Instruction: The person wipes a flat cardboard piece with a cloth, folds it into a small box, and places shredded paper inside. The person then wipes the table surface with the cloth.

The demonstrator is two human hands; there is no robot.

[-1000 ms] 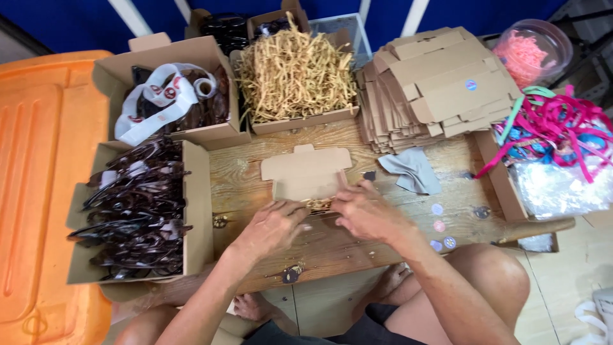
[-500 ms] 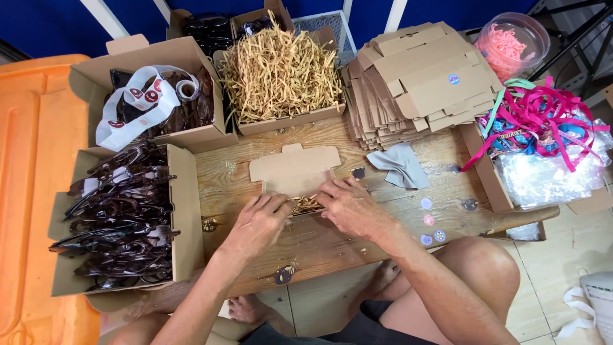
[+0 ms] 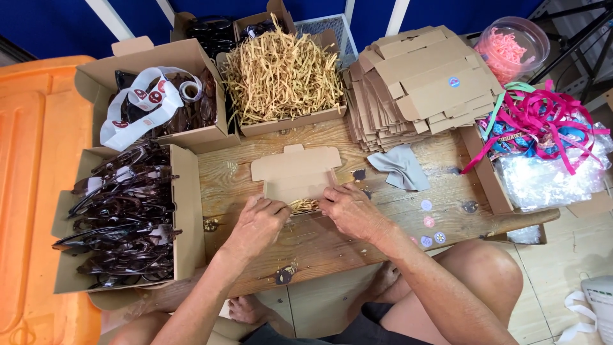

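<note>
An orange plastic crate (image 3: 32, 191) fills the left edge of the view. Beside it stands the wooden table (image 3: 332, 249), boards bare along the near edge. At the left of the table sits an open carton of dark sunglasses (image 3: 121, 217), packed in a loose heap. Behind it is a second carton holding a roll of white sticker tape (image 3: 150, 96) with round red and dark labels. At the centre back is a carton of tan paper shred (image 3: 281, 70), heaped above its rim. To its right lies a stack of flat cardboard box blanks (image 3: 421, 83), fanned out and leaning. At the far right, a tangle of pink and blue ribbons (image 3: 543, 121) rests over clear plastic bags, with a round tub of pink shred (image 3: 511, 45) behind.

Centre table: a small cardboard box (image 3: 297, 172), lid flap folded back and away from the person, lying between the two hands. A tuft of tan shred shows in its near part. A grey cloth (image 3: 402, 167) lies just right of it, apart from it. Small round stickers (image 3: 429, 222) are scattered near the right forearm.

The left hand (image 3: 258, 220) is curled at the box's near left edge, fingers pressed together. The right hand (image 3: 348, 207) rests on the near right edge, fingers bent down on the card; whether they pinch the shred cannot be told.
</note>
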